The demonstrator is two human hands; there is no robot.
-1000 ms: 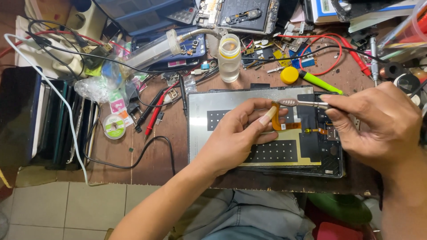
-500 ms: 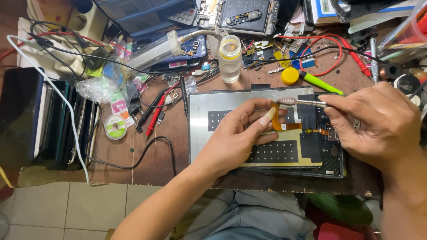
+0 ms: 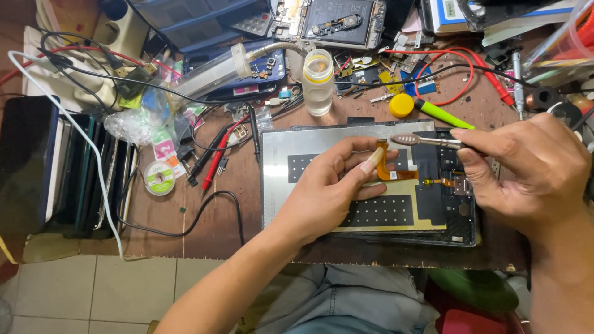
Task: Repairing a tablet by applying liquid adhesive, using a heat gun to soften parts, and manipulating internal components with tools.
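On opened tablet (image 3: 322,179), left hand (image 3: 328,188) pinches orange flex cable (image 3: 387,168); right hand (image 3: 526,170) grips tweezers (image 3: 427,141).

An opened tablet (image 3: 346,185), its silver inner plate exposed, is laid on a cluttered brown workbench (image 3: 204,229), and an orange flex cable (image 3: 388,168) on it is pinched between the thumb and fingertips of the left hand (image 3: 331,188). Metal tweezers (image 3: 427,141) are gripped in the right hand (image 3: 526,170), with their tip held just above the cable's upper end. Beyond the tablet, a clear bottle (image 3: 318,82), a yellow-capped green tool (image 3: 427,109) and red and black wires (image 3: 216,154) are seen.
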